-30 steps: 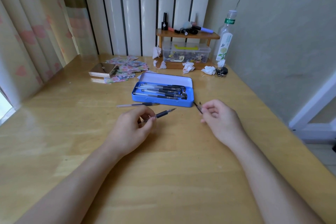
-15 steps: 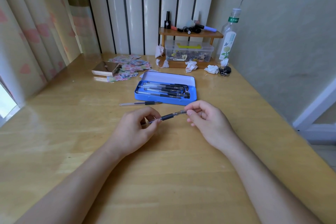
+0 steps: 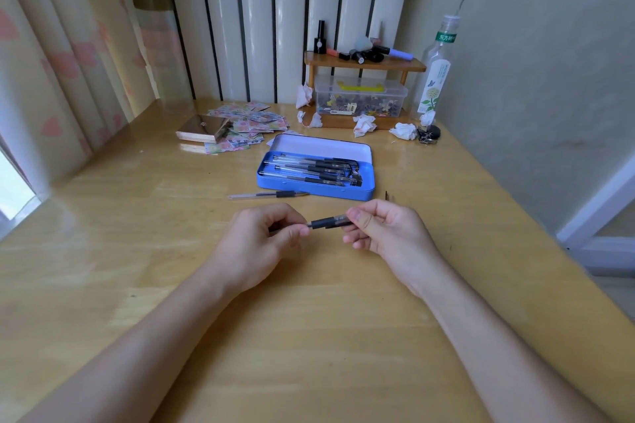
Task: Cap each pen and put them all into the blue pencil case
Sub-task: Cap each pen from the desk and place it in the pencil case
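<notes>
Head view, frame centre: left hand (image 3: 254, 244) and right hand (image 3: 385, 233) pinch one pen (image 3: 328, 221), capping it; next, the blue pencil case (image 3: 316, 191).

Looking forward and down from head height, from the near edge of the bench (image 3: 144, 285) toward its far edge against the wall. Taking in the scene through a single wide-angle lens, bending the side edges outward. Sitting close over both forearms, with the left hand (image 3: 261, 244) and right hand (image 3: 388, 233) near the middle of the frame. Reaching as far as the far right corner and the small shelf (image 3: 364, 62) there.
</notes>
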